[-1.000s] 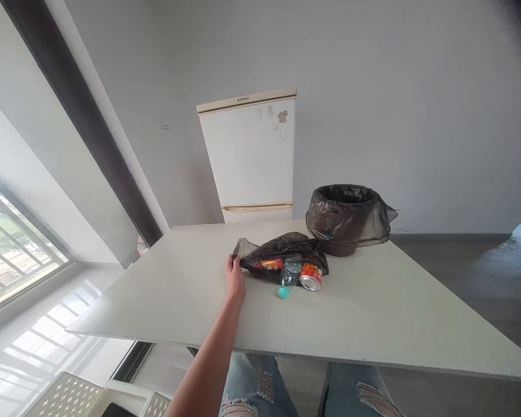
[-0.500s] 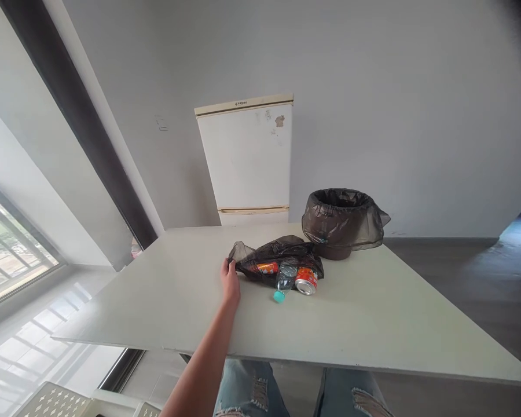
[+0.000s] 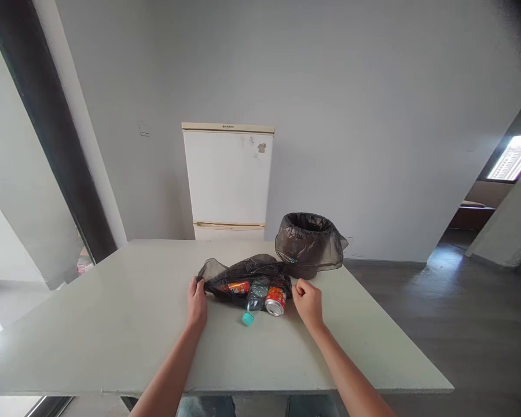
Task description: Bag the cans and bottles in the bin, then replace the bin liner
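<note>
A thin black plastic bag (image 3: 260,266) lies on its side on the white table, its mouth facing me. My left hand (image 3: 197,302) pinches the bag's left edge. My right hand (image 3: 308,301) is closed at the right edge of the mouth, its fingers on the plastic. Inside the opening, an orange-red can (image 3: 238,287) lies on the left. Beside it a clear plastic bottle (image 3: 256,298) with a turquoise cap pokes out toward me. A second red-orange can (image 3: 275,300) shows its silver end at the right of the mouth.
Behind the bag, at the table's far right, stands a brown bin (image 3: 306,243) lined with another black bag. The white table (image 3: 113,324) extends far to the left. A white fridge (image 3: 228,179) stands behind the table against the grey wall.
My right hand has come into view and taken hold of the bag's right edge. My left hand keeps its grip on the left edge. The camera view has turned and levelled.
</note>
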A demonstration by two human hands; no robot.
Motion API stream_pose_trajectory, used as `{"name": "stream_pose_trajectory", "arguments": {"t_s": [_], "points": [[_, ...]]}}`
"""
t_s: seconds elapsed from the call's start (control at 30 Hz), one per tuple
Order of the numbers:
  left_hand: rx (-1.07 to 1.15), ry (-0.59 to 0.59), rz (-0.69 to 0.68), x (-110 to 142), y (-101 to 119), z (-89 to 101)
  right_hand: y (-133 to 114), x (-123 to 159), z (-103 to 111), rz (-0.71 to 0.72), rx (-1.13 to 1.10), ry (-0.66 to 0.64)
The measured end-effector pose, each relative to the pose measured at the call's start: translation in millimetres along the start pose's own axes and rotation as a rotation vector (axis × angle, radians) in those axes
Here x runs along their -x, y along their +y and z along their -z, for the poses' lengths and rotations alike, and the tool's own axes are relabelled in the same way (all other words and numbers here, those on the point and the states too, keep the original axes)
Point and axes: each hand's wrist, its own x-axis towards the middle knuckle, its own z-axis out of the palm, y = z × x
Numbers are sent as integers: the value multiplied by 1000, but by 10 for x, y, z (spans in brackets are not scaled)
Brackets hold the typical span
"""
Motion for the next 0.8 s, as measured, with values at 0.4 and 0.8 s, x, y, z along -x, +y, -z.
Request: {"name": "stream_pose_trajectory", "arguments": {"t_s": [0.4,0.8], "points": [[-150,74,-307,92,213,124,187,59,-37,-74,-125,-185],[-818,-932,-524,919,458,-65,265,17,-57,-166,-201,-241]]}}
